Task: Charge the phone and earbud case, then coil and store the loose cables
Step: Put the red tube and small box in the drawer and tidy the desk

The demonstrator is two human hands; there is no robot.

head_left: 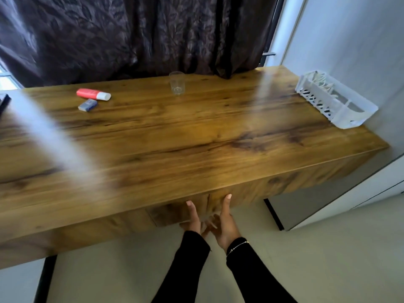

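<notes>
Below the tabletop (196, 136) edge, both hands, left (193, 219) and right (225, 224), reached close together, thumbs extended; blur hid any grip. No phone, case or cables showed.

Tube (93, 94) w/ small box (87, 105) just in front, far left of desk (196, 136), glass (177, 83) at back centre, organizer (332, 101) far right.

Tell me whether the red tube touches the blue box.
Apart. The head view shows a strip of bare wood between the red tube and the blue box.
</notes>
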